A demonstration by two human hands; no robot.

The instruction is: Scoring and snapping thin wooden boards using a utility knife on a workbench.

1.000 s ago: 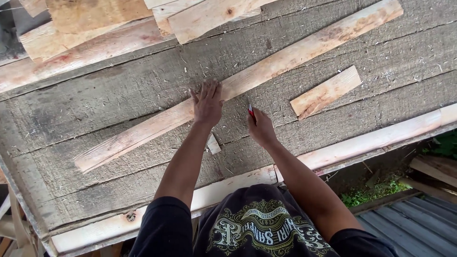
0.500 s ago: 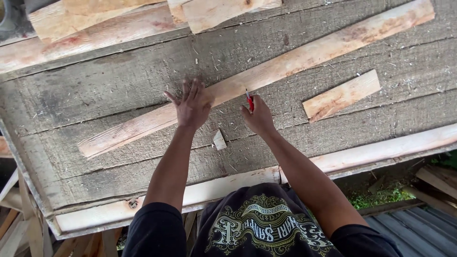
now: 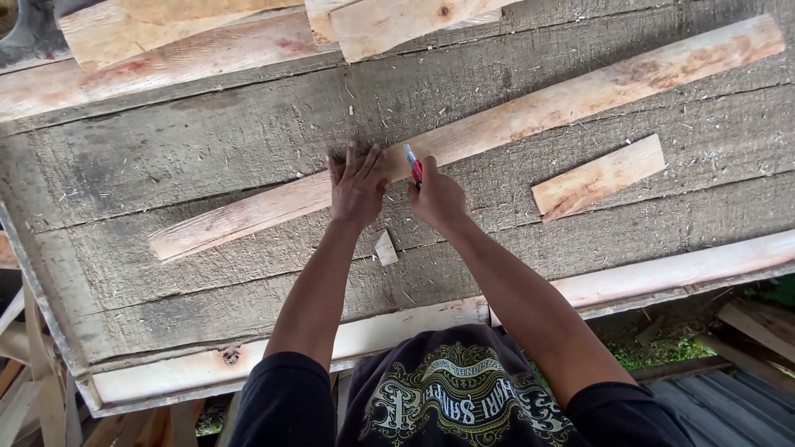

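— What is the left hand (image 3: 358, 189) doing?

— It is lying flat on the long wooden slat (image 3: 464, 136), fingers (image 3: 352, 161) spread and released, pressing down rather than gripping anything.

— And the right hand (image 3: 437, 199)?

— Its fingers are clenching around a red and blue marker (image 3: 413, 165), whose upper end is sticking up past the knuckles. The tip seems to be touching the slat just beside the left fingers, though I cannot tell exactly.

— Where is the slat lying?

— It is running slantwise across the grey weathered bench (image 3: 207, 141), passing under both sets of fingers, stretching far out beyond them on each side.

— Anything else close by?

— A small wood chip (image 3: 386, 247) is sitting just behind the fingers, between the two wrists. A short offcut (image 3: 598, 176) is resting well apart, out past the right fingers. Pale planks (image 3: 166, 50) are lying along the bench's far edge, beyond the fingertips.
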